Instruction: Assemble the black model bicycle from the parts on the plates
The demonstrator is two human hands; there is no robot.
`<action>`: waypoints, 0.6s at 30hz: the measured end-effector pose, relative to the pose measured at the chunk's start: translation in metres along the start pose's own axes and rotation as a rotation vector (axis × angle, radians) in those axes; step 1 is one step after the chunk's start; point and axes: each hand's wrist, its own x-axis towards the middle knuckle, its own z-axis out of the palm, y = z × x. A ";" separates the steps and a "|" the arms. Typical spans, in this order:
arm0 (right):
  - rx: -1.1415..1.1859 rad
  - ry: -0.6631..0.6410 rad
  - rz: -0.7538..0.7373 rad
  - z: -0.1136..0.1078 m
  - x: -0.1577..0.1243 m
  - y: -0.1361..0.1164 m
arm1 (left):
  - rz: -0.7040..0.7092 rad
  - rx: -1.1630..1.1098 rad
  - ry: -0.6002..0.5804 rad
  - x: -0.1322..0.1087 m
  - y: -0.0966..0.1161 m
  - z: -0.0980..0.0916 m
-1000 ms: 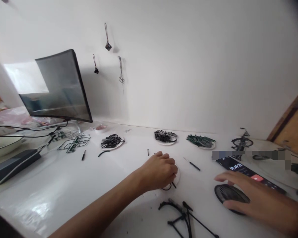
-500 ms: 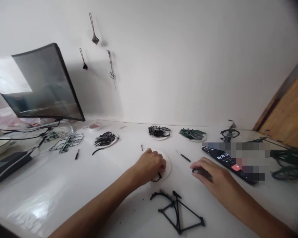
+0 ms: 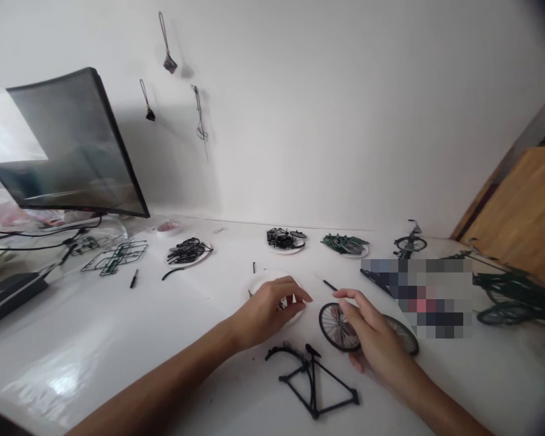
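Note:
My right hand (image 3: 375, 330) grips a miniature spoked bicycle wheel (image 3: 338, 327) by its edge, and a second dark wheel rim (image 3: 406, 336) shows behind the hand. My left hand (image 3: 269, 313) rests curled over a white paper plate (image 3: 266, 281), with a small dark-and-white piece (image 3: 282, 304) showing under the fingers. Between my hands and nearer to me lies a black model bicycle frame (image 3: 313, 387) on the white table (image 3: 95, 339). A thin precision screwdriver (image 3: 324, 281) lies just beyond the gap between my hands.
Several paper plates of black and green parts (image 3: 286, 240) stand along the wall. A green parts sprue (image 3: 115, 257) and a monitor (image 3: 68, 142) are at left. A small finished bicycle model (image 3: 409, 245) and a blurred phone (image 3: 413, 290) are at right.
My right hand has moved left and now holds a spoked wheel up off the table. The black curved piece under my left hand no longer shows. The whole view has shifted slightly.

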 end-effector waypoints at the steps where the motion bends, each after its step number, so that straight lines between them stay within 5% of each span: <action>1: 0.029 -0.013 0.008 0.001 -0.001 0.001 | -0.009 -0.065 0.018 0.000 0.002 0.003; 9: 0.234 -0.089 -0.018 -0.001 -0.001 0.000 | -0.183 -0.243 0.165 -0.002 0.014 0.017; 18: 0.266 -0.183 -0.015 0.001 -0.009 -0.008 | -0.084 -0.370 0.284 -0.001 0.013 0.022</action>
